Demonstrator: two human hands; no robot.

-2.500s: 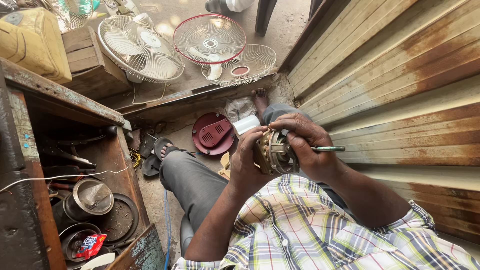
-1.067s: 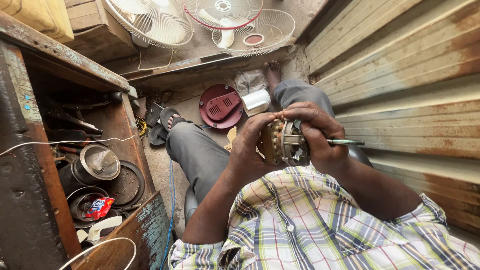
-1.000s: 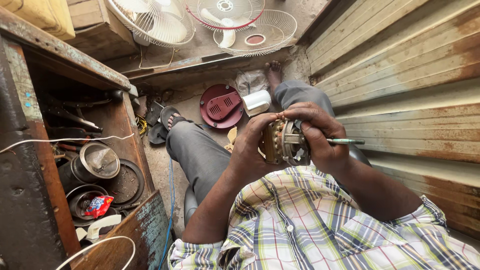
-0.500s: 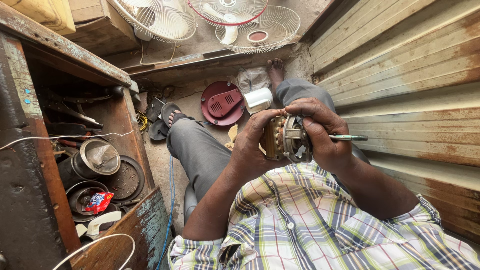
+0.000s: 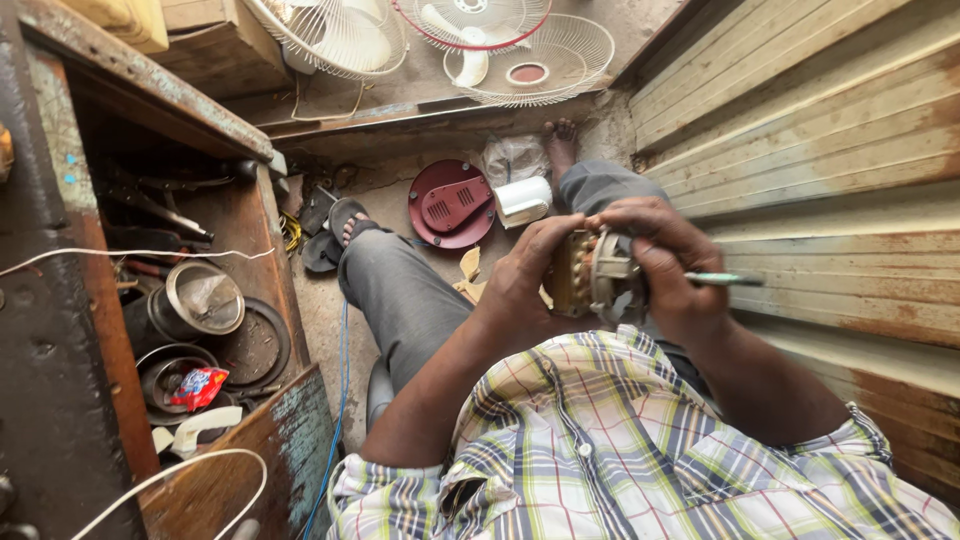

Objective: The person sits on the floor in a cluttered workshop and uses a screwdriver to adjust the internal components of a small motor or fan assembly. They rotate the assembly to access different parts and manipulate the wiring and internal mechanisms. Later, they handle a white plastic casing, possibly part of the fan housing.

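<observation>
Left hand (image 5: pixel 525 275): wrapped around the left side of the fan motor (image 5: pixel 590 275), grasping it above the lap.
Right hand (image 5: pixel 670 265): clasped over the motor's right side, with a thin green-handled tool (image 5: pixel 722 280) pinched in its fingers, sticking out to the right.
Motor: held between both hands, copper windings showing, partly hidden by fingers.
Floor beyond knees: red fan base (image 5: pixel 450 203), white cylinder (image 5: pixel 523 200) just beside it, sandals (image 5: pixel 335 235).
Farther off: wire fan guards (image 5: pixel 535 60).
Left: wooden shelf (image 5: pixel 160 95) holding metal pots (image 5: pixel 200 300).
Right: rusty corrugated wall (image 5: pixel 820 150), close beside the arm.
</observation>
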